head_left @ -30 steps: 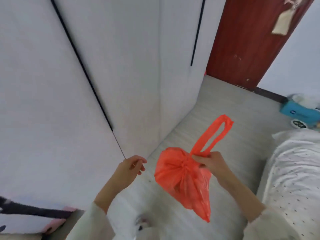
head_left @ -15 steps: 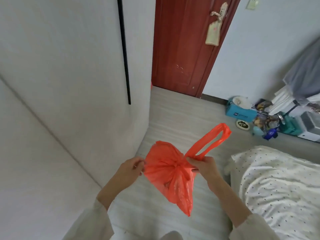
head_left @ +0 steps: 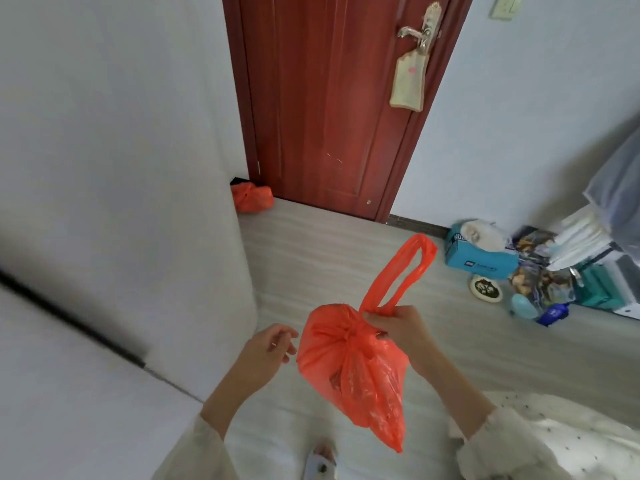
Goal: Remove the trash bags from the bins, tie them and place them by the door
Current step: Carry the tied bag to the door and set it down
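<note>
An orange trash bag (head_left: pixel 353 372) hangs in front of me, knotted at its neck, with one handle loop standing up above the knot. My right hand (head_left: pixel 398 329) grips the bag at the knot and the base of that loop. Just left of the bag, not touching it, my left hand (head_left: pixel 268 348) has loosely curled fingers and holds nothing. A second tied orange bag (head_left: pixel 252 198) lies on the floor at the left foot of the dark red door (head_left: pixel 329 105).
A white wardrobe wall (head_left: pixel 121 168) fills the left side. Along the right wall stand a blue tissue box (head_left: pixel 479 252), a small round dish (head_left: pixel 486 289) and several packets and boxes. A dotted white bedcover (head_left: pixel 571 441) lies at the lower right. Grey floor runs to the door.
My view has swung right and closer to the door, bringing the second bag into sight. My left hand, which touched the bag half a second ago, has come off it.
</note>
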